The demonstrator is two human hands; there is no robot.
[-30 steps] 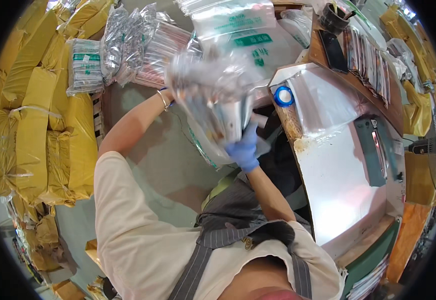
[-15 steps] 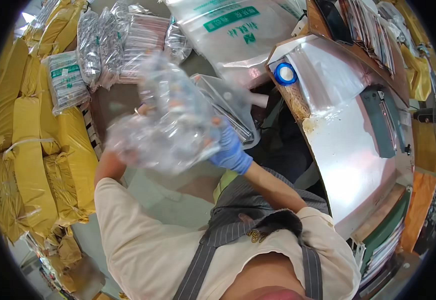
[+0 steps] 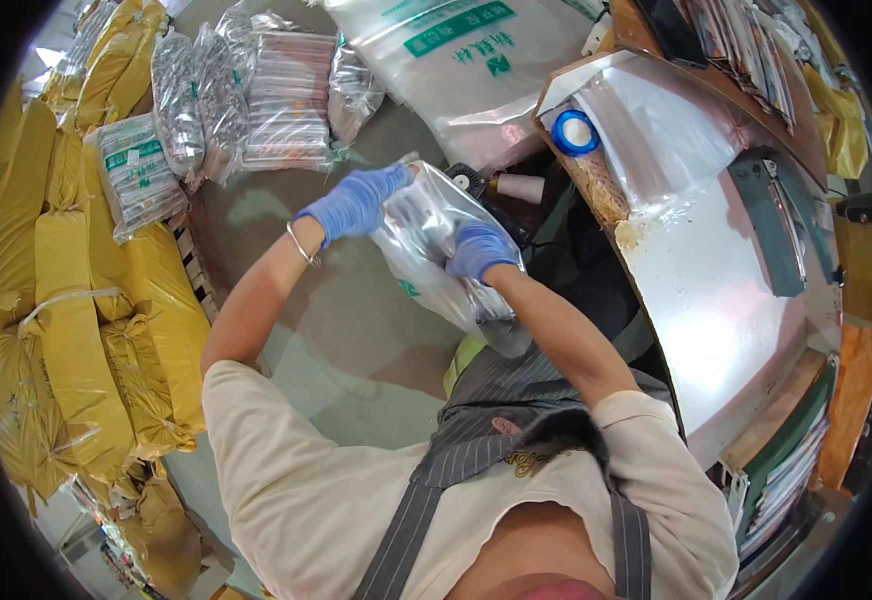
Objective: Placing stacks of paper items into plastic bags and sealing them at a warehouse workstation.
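A clear plastic bag (image 3: 418,240) with something silvery or see-through inside lies slanted across my lap side, its lower end near my apron. My left hand (image 3: 356,205), in a blue glove with a bangle at the wrist, pinches the bag's upper edge. My right hand (image 3: 483,250), also blue-gloved, is closed on the bag's right side, its fingertips partly hidden by the film. What fills the bag is blurred by glare. Just beyond it are a white thread cone (image 3: 519,188) and a small dark device (image 3: 464,182) with a round white part.
Yellow wrapped bundles (image 3: 66,330) are stacked at left. Filled clear packs (image 3: 286,100) lie at the far left, beside a large printed plastic sheet (image 3: 456,60). At right stands a white-topped table (image 3: 696,330) with clear bags (image 3: 656,130), a blue tape roll (image 3: 576,133) and a grey-green tool (image 3: 768,220).
The blurred, crumpled clear bundle between my hands is gone from there. My left hand has come into plain sight and moved up and right. Both hands are now on the slanted bag.
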